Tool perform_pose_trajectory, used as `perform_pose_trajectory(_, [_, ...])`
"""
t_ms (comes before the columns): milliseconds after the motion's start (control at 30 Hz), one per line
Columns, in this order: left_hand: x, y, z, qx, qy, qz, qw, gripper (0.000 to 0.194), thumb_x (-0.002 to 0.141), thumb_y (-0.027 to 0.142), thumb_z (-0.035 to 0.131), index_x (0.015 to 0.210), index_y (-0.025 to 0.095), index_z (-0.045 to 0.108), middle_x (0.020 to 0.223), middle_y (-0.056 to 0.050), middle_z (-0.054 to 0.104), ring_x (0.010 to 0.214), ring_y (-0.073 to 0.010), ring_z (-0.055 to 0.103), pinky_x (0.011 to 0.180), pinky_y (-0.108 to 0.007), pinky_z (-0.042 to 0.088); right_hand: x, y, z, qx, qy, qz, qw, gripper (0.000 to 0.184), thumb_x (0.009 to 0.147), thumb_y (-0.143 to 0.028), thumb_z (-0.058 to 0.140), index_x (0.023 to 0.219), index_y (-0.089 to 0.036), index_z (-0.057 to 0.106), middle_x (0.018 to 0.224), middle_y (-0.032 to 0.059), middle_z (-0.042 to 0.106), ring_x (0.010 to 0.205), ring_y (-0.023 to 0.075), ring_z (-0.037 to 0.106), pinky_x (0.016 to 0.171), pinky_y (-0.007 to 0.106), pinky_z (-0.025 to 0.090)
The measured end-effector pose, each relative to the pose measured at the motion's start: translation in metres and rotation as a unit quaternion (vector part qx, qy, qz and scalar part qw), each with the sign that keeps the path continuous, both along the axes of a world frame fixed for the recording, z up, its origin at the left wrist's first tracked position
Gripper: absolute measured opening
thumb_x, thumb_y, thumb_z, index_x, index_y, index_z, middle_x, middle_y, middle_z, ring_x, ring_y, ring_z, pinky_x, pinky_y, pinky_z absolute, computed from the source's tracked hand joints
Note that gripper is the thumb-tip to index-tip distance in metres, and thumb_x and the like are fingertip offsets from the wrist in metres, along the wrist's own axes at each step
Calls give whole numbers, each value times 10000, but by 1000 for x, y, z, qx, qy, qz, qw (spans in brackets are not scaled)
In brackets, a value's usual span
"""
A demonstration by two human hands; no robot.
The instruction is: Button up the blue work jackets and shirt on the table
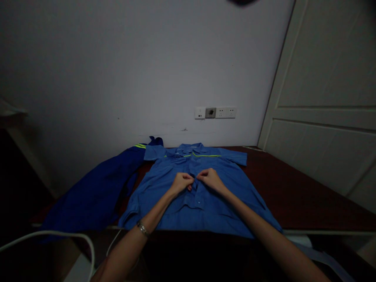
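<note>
A blue short-sleeved shirt (235, 184) with yellow-green piping across the chest lies spread on the table, its collar toward the wall and its hem at the front edge. At the middle of its front, my left hand (182, 182) pinches the fabric along the opening. Just to the right, my right hand (210, 178) pinches the other side of the front placket. The fingertips of both hands are close together, and what lies right between them is too small to make out. A button shows lower on the placket.
A darker blue garment (94, 192) with yellow-green stripes lies left of the shirt, hanging over the edge of the dark red table (293, 196). Wall sockets (225, 112) sit behind. A white panelled door (323, 117) stands at the right, and a white cable (58, 234) curves at lower left.
</note>
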State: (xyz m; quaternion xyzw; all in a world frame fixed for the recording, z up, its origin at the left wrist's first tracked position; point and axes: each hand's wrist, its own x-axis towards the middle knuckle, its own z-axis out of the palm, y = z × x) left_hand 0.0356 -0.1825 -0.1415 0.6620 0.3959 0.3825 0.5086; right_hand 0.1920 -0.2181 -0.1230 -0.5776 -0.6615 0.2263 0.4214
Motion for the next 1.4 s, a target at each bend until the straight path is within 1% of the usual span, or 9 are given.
perform_pose_trajectory(367, [-14, 4, 0, -30, -56, 24, 998, 36, 650, 110, 583, 644, 86, 609, 443, 20, 557, 376, -72, 511, 423, -190, 462, 20, 13, -2, -41, 132, -28, 990, 212, 627, -268, 571, 680, -103, 694, 509, 13, 599, 435, 95, 464, 444, 201, 348])
perform_pose_trajectory(500, [-22, 5, 4, -31, -53, 37, 997, 49, 655, 137, 599, 665, 89, 603, 470, 17, 560, 397, -79, 525, 452, -205, 476, 25, 10, 1, -26, 100, -6, 995, 222, 641, -281, 565, 681, -103, 691, 519, 10, 600, 449, 97, 475, 453, 199, 354])
perform_pose_trajectory(600, [-25, -4, 10, 1, 12, 43, 999, 119, 678, 207, 605, 691, 89, 610, 434, 37, 510, 353, -73, 469, 389, -187, 410, 19, 6, 2, -2, 70, 6, 998, 234, 645, -288, 563, 690, -98, 693, 581, 31, 636, 511, 117, 525, 487, 204, 376])
perform_pose_trajectory(733, [-26, -27, 13, 57, 133, -50, 988, 302, 678, 393, 623, 662, 92, 646, 458, 26, 515, 359, -55, 404, 370, -172, 302, 13, 6, 5, 26, 52, 1, 998, 222, 661, -275, 558, 701, -102, 691, 669, 57, 672, 601, 147, 582, 555, 217, 414])
perform_pose_trajectory(800, [-24, -37, 11, 89, 150, -95, 980, 313, 646, 408, 651, 632, 95, 657, 507, 9, 557, 431, -65, 442, 418, -173, 306, 13, 8, 8, 40, 41, -5, 998, 213, 674, -267, 556, 715, -105, 688, 685, 57, 676, 624, 156, 593, 567, 220, 419])
perform_pose_trajectory(867, [-21, -41, 7, 103, 142, -106, 979, 261, 613, 357, 681, 626, 97, 664, 537, 6, 580, 492, -79, 473, 461, -175, 316, 12, 9, 12, 51, 26, -6, 998, 209, 698, -264, 545, 723, -108, 682, 693, 58, 674, 640, 160, 597, 582, 224, 425])
perform_pose_trajectory(1100, [-14, -28, -1, 56, 33, 4, 998, 136, 595, 227, 680, 653, 104, 671, 589, -5, 622, 575, -113, 536, 567, -202, 388, 6, -21, 33, 182, -123, -50, 974, 219, 765, -310, 539, 870, -144, 638, 873, 79, 639, 750, 162, 563, 720, 271, 420])
perform_pose_trajectory(1233, [-12, -26, -1, 54, -7, 37, 998, 125, 607, 228, 675, 661, 115, 667, 641, -20, 650, 622, -132, 569, 604, -216, 423, 0, -36, 27, 103, -140, 44, 984, 160, 759, -250, 541, 784, -153, 665, 722, 42, 648, 661, 141, 563, 632, 234, 405])
perform_pose_trajectory(1400, [-8, -31, -2, 37, -9, 37, 999, 166, 678, 270, 624, 737, 116, 630, 527, 20, 564, 471, -89, 506, 469, -184, 397, 1, -30, 6, 58, -66, 60, 994, 190, 744, -260, 563, 827, -135, 679, 742, 50, 666, 662, 145, 583, 614, 233, 427])
